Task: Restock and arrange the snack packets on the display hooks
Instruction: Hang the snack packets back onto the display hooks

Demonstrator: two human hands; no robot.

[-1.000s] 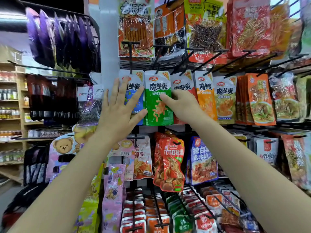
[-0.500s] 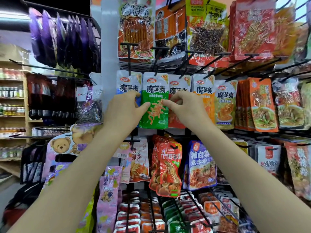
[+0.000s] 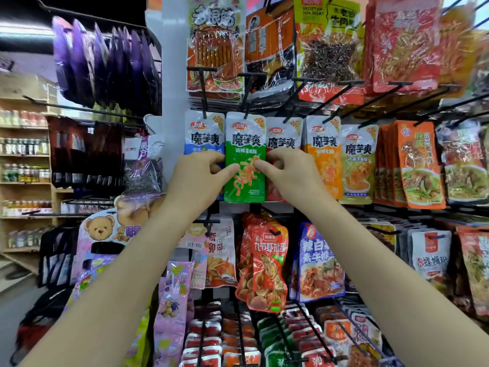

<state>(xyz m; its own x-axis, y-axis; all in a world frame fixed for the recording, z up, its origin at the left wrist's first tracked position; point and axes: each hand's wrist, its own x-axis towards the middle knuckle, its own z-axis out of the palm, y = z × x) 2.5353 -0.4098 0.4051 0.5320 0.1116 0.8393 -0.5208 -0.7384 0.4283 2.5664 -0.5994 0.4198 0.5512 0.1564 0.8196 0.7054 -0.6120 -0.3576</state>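
On the middle hook row, left to right:

Purple packs (image 3: 105, 62): far-left rail, dense row hanging, blurred. Not being worked.
Blue packet (image 3: 203, 133): hung on its hook, top half visible, lower part behind the left hand. Looks seated.
Left hand (image 3: 197, 178): fingers curled, thumb on the face of the green packet, pinching its left edge about mid-height.
Green packet (image 3: 245, 157): hanging from its hook (image 3: 247, 96), front of its stack, roughly plumb, sits slightly proud of its neighbours. The item in hand.
Right hand (image 3: 288, 173): mirror grip, thumb on the front, fingers curled round the right edge of the green packet.
Red packet (image 3: 284, 136): just right of green, on its hook, lower half hidden by the right hand.
Orange packet (image 3: 324, 154): hung, straight.
Yellow-green packet (image 3: 357, 162): hung, straight, last of that brand's run.
Top row: big packs hung, several long hook arms bare toward their tips; can't tell how deep the stock goes.
Lower rows: full-looking, a red prawn pack (image 3: 267, 263) hangs crooked.
Progress (judgement): this row is stocked; current step is squaring the green packet. Left: release it, straighten the crooked lower pack, maybe top up upper hooks. No loose stock in view.
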